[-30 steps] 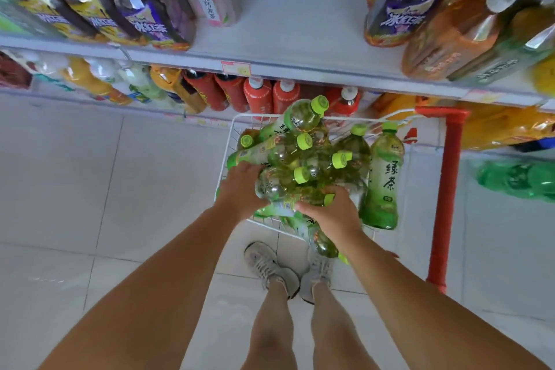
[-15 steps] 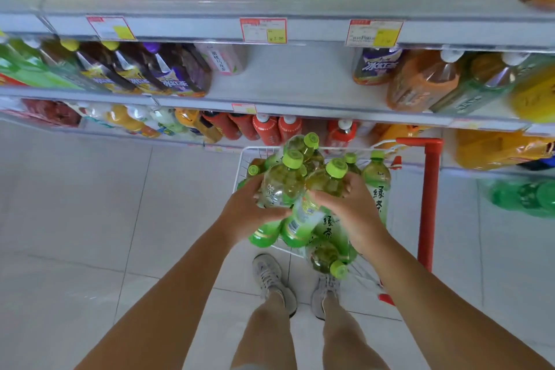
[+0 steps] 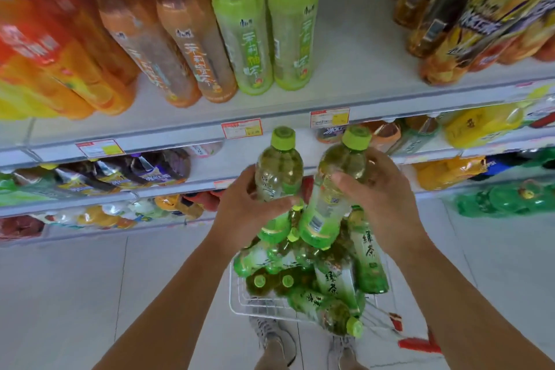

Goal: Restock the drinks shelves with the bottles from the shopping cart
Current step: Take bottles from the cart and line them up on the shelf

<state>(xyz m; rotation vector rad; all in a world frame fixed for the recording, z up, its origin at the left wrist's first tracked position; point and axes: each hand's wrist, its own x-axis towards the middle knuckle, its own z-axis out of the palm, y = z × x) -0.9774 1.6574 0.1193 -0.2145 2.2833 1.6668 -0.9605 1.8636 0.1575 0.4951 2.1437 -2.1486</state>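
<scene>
My left hand [image 3: 244, 213] grips a green tea bottle [image 3: 279, 173] with a lime cap, held upright above the cart. My right hand [image 3: 381, 198] grips a second green tea bottle [image 3: 336, 171] beside it, tilted slightly right. Below them the white wire shopping cart [image 3: 240, 306] holds several more green tea bottles [image 3: 333, 276] lying in a heap. Straight ahead is the upper drinks shelf [image 3: 345, 69], with a bare stretch to the right of two green bottles [image 3: 267, 27].
Orange and brown bottles [image 3: 168, 48] fill the shelf's left side, dark and yellow-labelled bottles [image 3: 468, 18] its right. Price tags [image 3: 241, 128] line the shelf edge. Lower shelves carry more drinks. The cart's red handle [image 3: 419, 344] is at lower right. My shoes stand on white floor tiles.
Both hands have lifted their bottles higher out of the cart, from among the pile up to shelf-edge height. The view has tilted upward, bringing the upper shelf into sight.
</scene>
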